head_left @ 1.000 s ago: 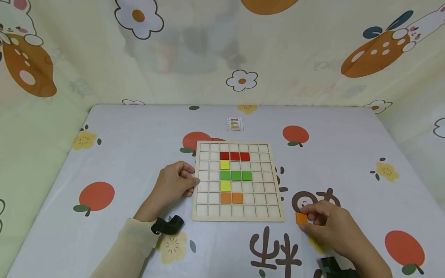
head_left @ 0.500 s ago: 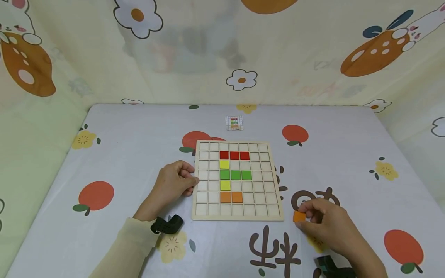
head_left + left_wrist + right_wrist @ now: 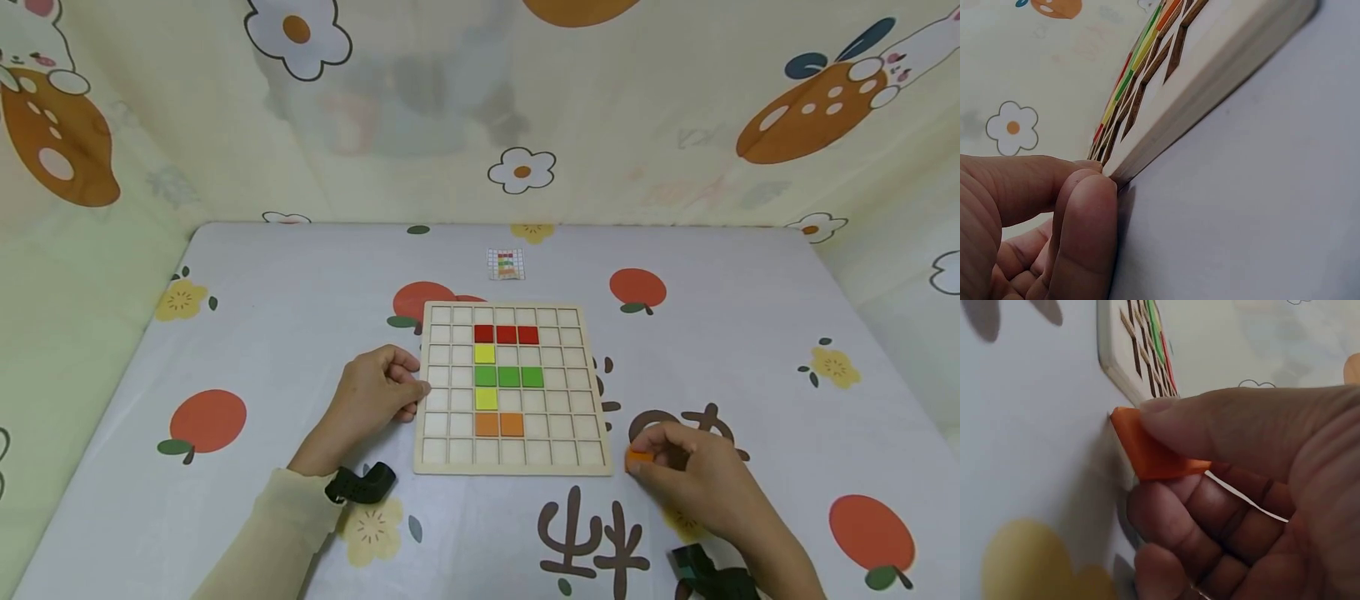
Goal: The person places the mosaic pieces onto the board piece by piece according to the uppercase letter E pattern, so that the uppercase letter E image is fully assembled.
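Observation:
A wooden grid board (image 3: 442, 454) (image 3: 1222, 62) (image 3: 1113, 353) lies on the table with red, yellow, green and orange tiles set in its cells. My left hand (image 3: 378, 392) (image 3: 1079, 200) rests against the board's left edge, its curled fingertips touching the rim. My right hand (image 3: 686, 471) (image 3: 1166, 440) is just right of the board's near right corner. It pinches a loose orange tile (image 3: 639, 456) (image 3: 1150, 453) between thumb and fingers, close above the tablecloth.
A small printed pattern card (image 3: 506, 264) lies beyond the board. The tablecloth (image 3: 300, 275) bears fruit and flower prints, and patterned cloth walls stand behind and at both sides. Black wrist straps (image 3: 360, 483) sit on both forearms.
My right hand with the orange tile has moved a little left and toward the board's near right corner. The left hand and board have stayed still.

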Demonstrator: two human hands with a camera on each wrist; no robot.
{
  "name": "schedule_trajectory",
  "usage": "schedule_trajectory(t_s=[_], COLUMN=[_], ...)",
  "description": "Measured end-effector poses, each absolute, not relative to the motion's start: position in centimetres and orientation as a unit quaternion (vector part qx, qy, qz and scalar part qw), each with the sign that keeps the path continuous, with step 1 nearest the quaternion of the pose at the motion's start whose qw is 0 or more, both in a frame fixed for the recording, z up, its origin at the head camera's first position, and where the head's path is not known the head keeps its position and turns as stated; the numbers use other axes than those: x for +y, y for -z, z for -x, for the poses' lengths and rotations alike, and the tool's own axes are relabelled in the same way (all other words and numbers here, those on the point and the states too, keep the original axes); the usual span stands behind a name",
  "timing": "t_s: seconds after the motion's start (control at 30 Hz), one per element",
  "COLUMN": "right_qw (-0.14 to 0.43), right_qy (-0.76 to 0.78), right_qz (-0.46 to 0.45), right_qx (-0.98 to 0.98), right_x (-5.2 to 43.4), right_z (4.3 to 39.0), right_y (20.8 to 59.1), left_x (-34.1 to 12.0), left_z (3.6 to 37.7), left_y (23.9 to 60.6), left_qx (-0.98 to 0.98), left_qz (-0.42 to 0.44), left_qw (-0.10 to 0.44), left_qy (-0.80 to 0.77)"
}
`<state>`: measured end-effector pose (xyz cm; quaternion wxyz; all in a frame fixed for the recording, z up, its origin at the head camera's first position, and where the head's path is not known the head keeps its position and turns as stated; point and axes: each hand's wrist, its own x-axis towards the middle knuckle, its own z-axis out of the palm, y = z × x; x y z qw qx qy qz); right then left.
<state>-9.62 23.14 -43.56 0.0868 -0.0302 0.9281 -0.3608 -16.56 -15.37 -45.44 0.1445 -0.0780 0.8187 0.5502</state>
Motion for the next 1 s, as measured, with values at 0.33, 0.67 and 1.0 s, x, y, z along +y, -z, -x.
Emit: schedule_trajectory(t_s=[0.33,0.67,1.0], right_qw=[0.077,0.093,0.069], right_qy=[0.419,0.398,0.331], right_qz=[0.066,0.073,0.087], right_qx=[0.902,0.910,0.937], right_x=[22.79,22.55,22.21], right_z=[10.07,10.18,10.11], right_y=[43.77,43.69,43.46], left_x=[-15.30,-15.34,-15.35], left_z=[16.55,16.55,16.58], left_y=[45.47,45.55,45.56], left_qx=[0.819,0.820,0.821], left_qz=[0.082,0.077,0.077], left_qw=[0.143,0.142,0.142], left_qy=[-0.550,-0.549,-0.548])
